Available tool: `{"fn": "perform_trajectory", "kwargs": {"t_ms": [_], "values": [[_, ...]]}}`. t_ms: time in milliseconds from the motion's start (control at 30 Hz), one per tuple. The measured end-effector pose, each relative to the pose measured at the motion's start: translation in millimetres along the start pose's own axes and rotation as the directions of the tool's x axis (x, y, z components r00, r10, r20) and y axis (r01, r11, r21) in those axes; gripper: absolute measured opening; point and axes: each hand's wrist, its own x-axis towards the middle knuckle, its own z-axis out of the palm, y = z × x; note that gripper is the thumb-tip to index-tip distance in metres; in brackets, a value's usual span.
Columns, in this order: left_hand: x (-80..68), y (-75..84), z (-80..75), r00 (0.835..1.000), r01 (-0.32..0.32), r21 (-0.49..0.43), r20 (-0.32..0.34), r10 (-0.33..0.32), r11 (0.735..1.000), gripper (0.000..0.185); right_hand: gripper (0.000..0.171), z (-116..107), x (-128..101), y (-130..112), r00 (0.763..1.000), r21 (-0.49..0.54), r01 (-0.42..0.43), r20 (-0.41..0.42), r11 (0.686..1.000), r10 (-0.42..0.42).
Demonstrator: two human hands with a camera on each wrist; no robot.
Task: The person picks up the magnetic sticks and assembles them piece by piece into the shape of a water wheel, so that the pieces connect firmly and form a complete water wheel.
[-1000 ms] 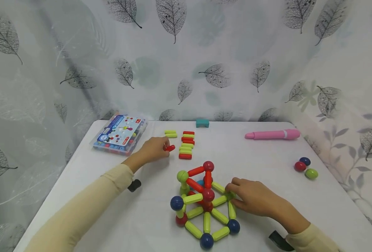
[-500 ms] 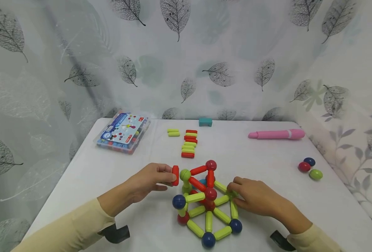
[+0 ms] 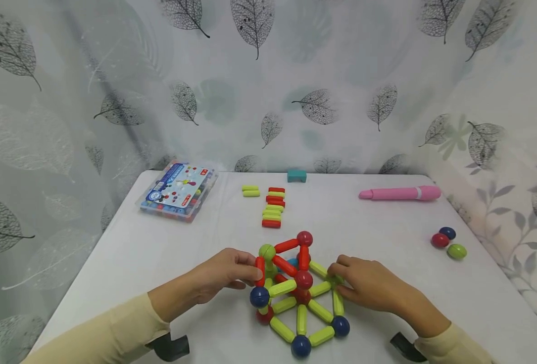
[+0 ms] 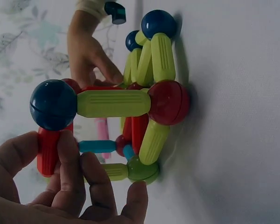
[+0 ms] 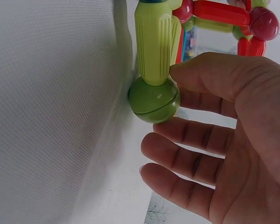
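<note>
just now, the left hand (image 3: 225, 275) is pinching a short red ribbed plastic rod (image 3: 260, 273) between thumb and index finger. half a second ago the rod was hanging beside the ball-and-rod plastic frame (image 3: 301, 318); now its lower end is touching the glossy dark-blue plastic ball (image 3: 259, 297) at the frame's near left, so the piece is bearing on the structure rather than floating free. its other end is pointing toward an upper green plastic ball (image 3: 267, 252), though i cannot tell whether they are meeting. the left hand's remaining fingers are spreading loosely.

meanwhile, the right hand (image 3: 370, 283) is keeping its place, its thumb and fingers lightly curling around a smooth green plastic ball (image 5: 154, 102) at the base's right corner, seemingly steadying everything.

the frame's lime rods are showing long grooves and tapering ends, while its round balls are shining and carrying fine seams. the desk (image 3: 363, 222) is wearing a white woven cloth, and beyond the frame a column of loose red and lime rods (image 3: 274, 208) is lying near a clear plastic case (image 3: 177, 187).
</note>
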Motion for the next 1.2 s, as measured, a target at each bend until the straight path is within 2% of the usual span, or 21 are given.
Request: {"fn": "perform_trajectory", "kwargs": {"t_ms": [400,533,667,767,833,867,900,933,967,1000,1033,1100,1133,1200], "values": [[2.9,-0.8,6.5,1.0,0.019,0.049,0.0,-0.019,0.999,0.029,0.028,2,-1,2,1.0,-0.006,0.004,-0.008,1.0,-0.005],[2.0,0.7,5.6,0.999,0.023,0.088,-0.035,-0.02,0.996,0.032,0.028,2,-1,1,1.0,-0.006,0.001,-0.009,1.0,-0.001],[1.4,1.9,3.3,0.995,0.024,0.107,-0.103,-0.013,0.994,0.034,0.028,1,-2,0,1.0,-0.006,-0.004,-0.008,1.0,0.004],[1.2,2.2,1.3,0.985,0.004,0.141,-0.171,0.021,0.99,0.038,0.028,1,-2,0,1.0,-0.01,-0.007,-0.009,1.0,0.007],[0.8,2.0,-0.6,0.98,-0.055,0.204,-0.178,0.093,0.977,0.044,0.029,1,-2,0,1.0,-0.011,-0.009,-0.009,1.0,0.009],[0.3,1.9,-1.8,0.976,-0.1,0.259,-0.165,0.145,0.961,0.05,0.029,0,-2,1,1.0,-0.009,-0.01,-0.007,1.0,0.01],[-0.7,2.0,-3.1,0.969,-0.15,0.315,-0.14,0.203,0.937,0.056,0.029,0,-2,1,1.0,-0.004,-0.008,-0.006,1.0,0.008],[-1.6,1.7,-4.5,0.959,-0.209,0.382,-0.1,0.265,0.9,0.062,0.03,0,-2,2,1.0,-0.002,-0.009,-0.005,1.0,0.009],[-2.8,1.3,-6.3,0.943,-0.273,0.453,-0.047,0.328,0.849,0.068,0.031,-1,-2,3,1.0,0.002,-0.009,-0.007,1.0,0.009],[-4.2,0.6,-8.2,0.92,-0.339,0.525,0.012,0.392,0.78,0.071,0.032,-3,0,4,1.0,0.002,-0.006,-0.013,1.0,0.006],[-5.6,-0.5,-10.1,0.891,-0.398,0.603,0.075,0.448,0.691,0.074,0.034,-4,2,6,1.0,0.0,-0.009,-0.022,1.0,0.009],[-8.1,-2.7,-13.2,0.829,-0.479,0.726,0.188,0.527,0.494,0.075,0.038,-8,9,10,0.998,-0.017,-0.007,-0.06,1.0,0.006],[-8.8,-4.1,-14.1,0.795,-0.504,0.772,0.239,0.557,0.388,0.076,0.041,-11,15,12,0.996,-0.03,-0.007,-0.087,1.0,0.004],[-9.3,-6.7,-14.9,0.738,-0.524,0.827,0.321,0.594,0.204,0.075,0.047,-15,30,15,0.989,-0.058,0.005,-0.145,0.998,-0.014]]}}
